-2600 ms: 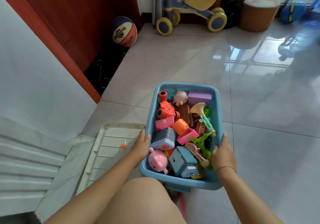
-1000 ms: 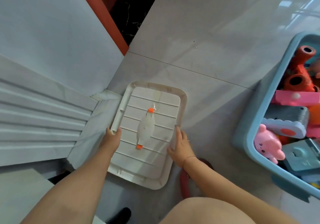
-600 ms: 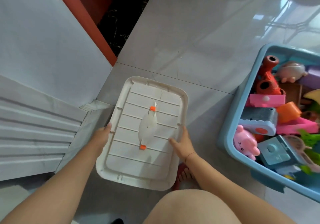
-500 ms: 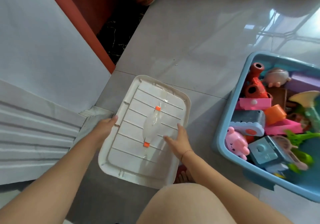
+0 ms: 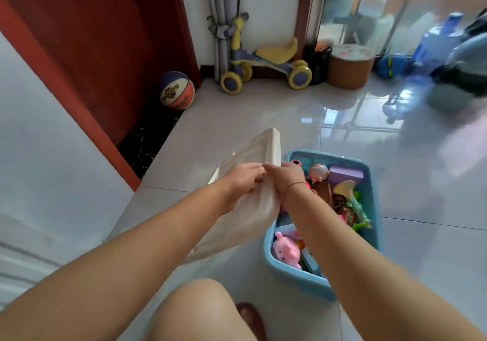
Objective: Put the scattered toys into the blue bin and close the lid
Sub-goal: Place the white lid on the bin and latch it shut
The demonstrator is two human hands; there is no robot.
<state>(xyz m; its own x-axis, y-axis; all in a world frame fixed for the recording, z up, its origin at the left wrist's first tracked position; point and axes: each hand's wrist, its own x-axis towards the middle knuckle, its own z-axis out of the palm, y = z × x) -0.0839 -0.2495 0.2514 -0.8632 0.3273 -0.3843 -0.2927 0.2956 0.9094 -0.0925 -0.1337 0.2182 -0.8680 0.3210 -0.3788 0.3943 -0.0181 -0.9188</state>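
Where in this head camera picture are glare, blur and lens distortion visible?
Head view: window glare and reflections shine on the tiled floor at upper right; the dark bags at the far right edge are smeared by blur; the wide lens bends the red door frame, while the blue bin stays fairly sharp.

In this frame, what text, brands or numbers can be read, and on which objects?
Nothing reads cleanly.
Red, white and blue basketball by the red door: dark printed lettering, too blurred to read.
Round brown tub: patterned top, no legible text.
White plastic lid and blue plastic bin: no markings visible.
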